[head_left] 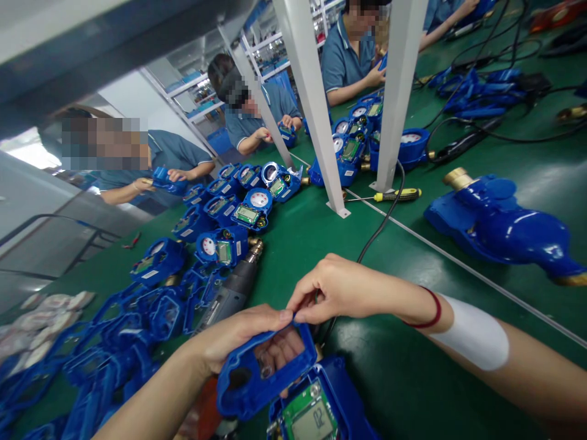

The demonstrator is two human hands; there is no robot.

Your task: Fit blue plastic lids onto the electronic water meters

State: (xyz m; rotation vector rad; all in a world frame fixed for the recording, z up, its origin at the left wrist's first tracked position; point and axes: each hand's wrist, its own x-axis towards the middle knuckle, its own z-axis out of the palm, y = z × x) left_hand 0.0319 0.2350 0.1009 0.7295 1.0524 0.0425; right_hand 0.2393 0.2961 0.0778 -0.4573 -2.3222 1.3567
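Observation:
My left hand [247,330] grips a blue plastic meter cover [247,389] with a clear window, thumb on its upper edge and fingers behind, visible through the window. The cover is tilted up above an open blue water meter [346,397], whose green circuit board and grey display [314,423] face up at the bottom of the view. At the cover's top corner, beside the left thumb, the thumb and forefinger of my right hand [328,290] are pinched together. Whatever lies between them is too small to make out.
Left of my hands lie a heat gun [229,293] and a heap of blue covers [114,348]. Several open meters [250,208] stand beyond. A yellow screwdriver [398,195], a black cable [383,226], a large blue meter [509,220] and white posts [316,104] are ahead. Co-workers [263,110] sit opposite.

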